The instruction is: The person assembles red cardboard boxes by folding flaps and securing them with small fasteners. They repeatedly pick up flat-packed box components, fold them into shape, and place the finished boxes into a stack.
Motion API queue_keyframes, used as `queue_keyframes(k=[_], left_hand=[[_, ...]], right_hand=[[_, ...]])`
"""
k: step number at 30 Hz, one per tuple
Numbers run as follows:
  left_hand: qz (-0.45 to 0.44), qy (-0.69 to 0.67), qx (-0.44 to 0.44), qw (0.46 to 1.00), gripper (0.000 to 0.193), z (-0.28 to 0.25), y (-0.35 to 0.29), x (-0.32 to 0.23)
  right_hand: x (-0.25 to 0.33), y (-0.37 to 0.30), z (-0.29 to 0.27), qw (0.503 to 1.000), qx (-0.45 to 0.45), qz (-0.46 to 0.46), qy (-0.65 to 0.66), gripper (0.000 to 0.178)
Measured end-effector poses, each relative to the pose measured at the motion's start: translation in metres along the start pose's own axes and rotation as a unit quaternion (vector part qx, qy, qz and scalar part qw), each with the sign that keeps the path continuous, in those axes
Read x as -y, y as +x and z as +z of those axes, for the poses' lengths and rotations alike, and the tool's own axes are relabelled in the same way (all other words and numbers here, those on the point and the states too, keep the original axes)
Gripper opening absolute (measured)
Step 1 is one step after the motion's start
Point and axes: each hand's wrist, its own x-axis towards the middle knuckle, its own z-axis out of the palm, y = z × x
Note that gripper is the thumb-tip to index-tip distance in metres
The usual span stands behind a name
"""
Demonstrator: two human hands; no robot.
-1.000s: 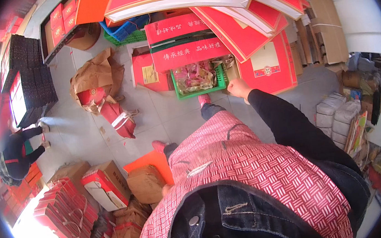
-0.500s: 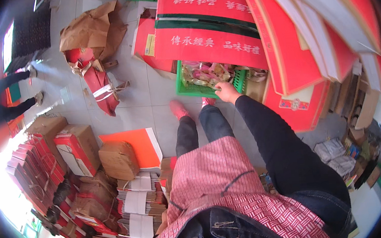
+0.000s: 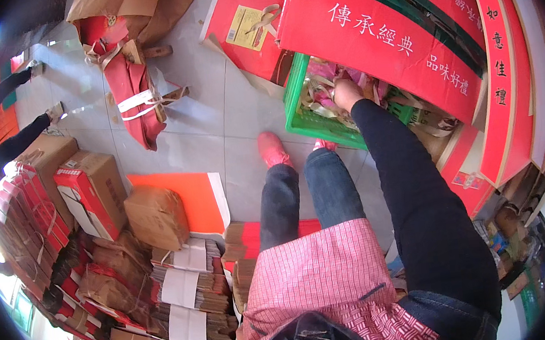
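Observation:
My right hand [image 3: 346, 95] reaches down into a green plastic basket [image 3: 327, 138]. Its fingers are sunk among pink and cream pieces [image 3: 319, 93], which look like ribbons or wrapped bundles, so whether they grip anything is hidden. A red carton flap [image 3: 364, 27] with white characters and a dark green band lies over the far side of the basket. Below the basket are my feet in pink shoes [image 3: 272, 149]. My left hand does not show.
Tall red boards [image 3: 503, 82] lean at the right. A torn brown paper wrapping [image 3: 146, 12] and a tied red bundle [image 3: 135, 104] lie on the grey floor. Brown cartons [image 3: 94, 193] and strapped cardboard stacks [image 3: 183, 296] crowd the lower left. Another person's legs [image 3: 17, 139] show far left.
My right hand has gone from the basket's near rim to in among its contents. The view has shifted, bringing the basket and red carton nearer and further right.

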Motion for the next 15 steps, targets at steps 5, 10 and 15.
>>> queue_keyframes(k=[5, 10, 15], left_hand=[[0.099, -0.003, -0.043, 0.994, 0.023, -0.017, 0.027, -0.015], [0.219, -0.092, -0.096, 0.967, 0.023, -0.054, -0.006, -0.211], [0.228, -0.408, 0.478, 0.744, 0.035, -0.057, -0.182, -0.412]], right_hand=[[0.020, -0.065, -0.057, 0.972, -0.061, -0.055, 0.222, 0.018], [0.075, -0.219, -0.181, 0.959, -0.143, -0.241, -0.041, 0.013], [0.161, -0.397, -0.300, 0.938, 0.076, -0.227, 0.250, 0.016]])
